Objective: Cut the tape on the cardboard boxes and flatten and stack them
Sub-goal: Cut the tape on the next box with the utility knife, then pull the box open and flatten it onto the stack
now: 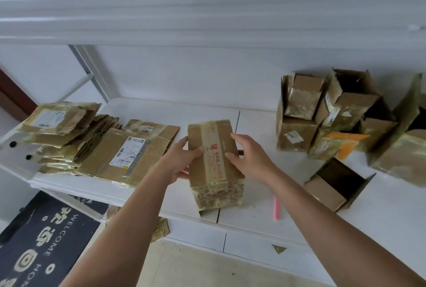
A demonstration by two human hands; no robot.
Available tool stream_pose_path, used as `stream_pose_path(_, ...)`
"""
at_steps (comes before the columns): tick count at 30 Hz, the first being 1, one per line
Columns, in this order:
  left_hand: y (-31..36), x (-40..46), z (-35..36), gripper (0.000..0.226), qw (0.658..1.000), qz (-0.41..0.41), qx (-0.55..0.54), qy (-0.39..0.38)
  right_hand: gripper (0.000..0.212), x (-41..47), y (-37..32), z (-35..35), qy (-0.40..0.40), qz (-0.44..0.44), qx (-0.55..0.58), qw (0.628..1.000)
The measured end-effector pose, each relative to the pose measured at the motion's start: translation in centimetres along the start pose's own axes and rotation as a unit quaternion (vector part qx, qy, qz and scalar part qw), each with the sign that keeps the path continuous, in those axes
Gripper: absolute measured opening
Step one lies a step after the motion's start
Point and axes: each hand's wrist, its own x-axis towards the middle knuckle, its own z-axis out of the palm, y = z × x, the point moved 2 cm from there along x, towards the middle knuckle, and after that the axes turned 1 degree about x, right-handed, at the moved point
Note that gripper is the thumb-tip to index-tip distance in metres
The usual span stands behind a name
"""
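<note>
Head view: the taped box [213,164] lies between both hands, long axis running away from the person. The left hand [182,160] grips its left side; the right hand [247,156] rests spread on top. Flattened boxes [92,146] lie left of the left hand, open boxes [341,116] right of the right hand; bare table [380,206] lies near.

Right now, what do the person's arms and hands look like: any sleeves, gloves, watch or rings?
Both forearms enter from the bottom edge and are bare as far as the frame shows: no sleeves in view. The left hand and right hand wear no gloves. No watch, bracelet or ring shows on either wrist or on the visible fingers. No markings can be made out.
</note>
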Motion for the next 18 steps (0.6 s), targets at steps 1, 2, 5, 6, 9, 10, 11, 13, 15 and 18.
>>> stream_pose_path(1,-0.3,0.0,0.0,0.055,0.999,-0.005,-0.033,-0.006,0.062,0.5,-0.2,0.1,0.002,-0.001,-0.012,1.000)
stream_pose_path(2,-0.6,0.0,0.1,0.059,0.998,-0.003,-0.057,-0.002,0.061,0.9,-0.1,0.2,0.004,0.000,-0.025,1.000)
stream_pose_path(5,-1.3,0.3,0.6,0.061,0.995,0.017,-0.091,0.041,0.060,1.4,0.3,0.8,0.020,0.000,-0.061,0.998)
stream_pose_path(6,-1.5,0.4,0.7,0.061,0.993,0.022,-0.101,0.050,0.060,1.4,0.4,0.9,0.028,-0.003,-0.068,0.997)
stream_pose_path(9,-1.7,0.8,0.8,0.063,0.989,0.026,-0.124,0.072,0.060,1.3,0.1,1.2,0.053,-0.015,-0.081,0.995)
stream_pose_path(10,-1.7,0.9,0.8,0.064,0.989,0.025,-0.123,0.080,0.059,1.2,-0.1,1.4,0.057,-0.014,-0.086,0.995)
stream_pose_path(11,-1.8,1.0,0.9,0.065,0.988,0.024,-0.121,0.088,0.058,1.2,-0.2,1.5,0.058,-0.012,-0.092,0.994)
stream_pose_path(13,-1.9,1.3,1.0,0.067,0.987,0.025,-0.115,0.105,0.051,1.1,-0.6,1.7,0.063,-0.010,-0.099,0.993)
stream_pose_path(15,-2.0,1.5,1.2,0.066,0.986,0.036,-0.109,0.118,0.050,0.9,-1.2,1.8,0.070,-0.004,-0.109,0.992)
stream_pose_path(18,-2.0,1.5,1.2,0.064,0.986,0.045,-0.100,0.122,0.055,0.8,-2.0,2.2,0.065,0.014,-0.139,0.988)
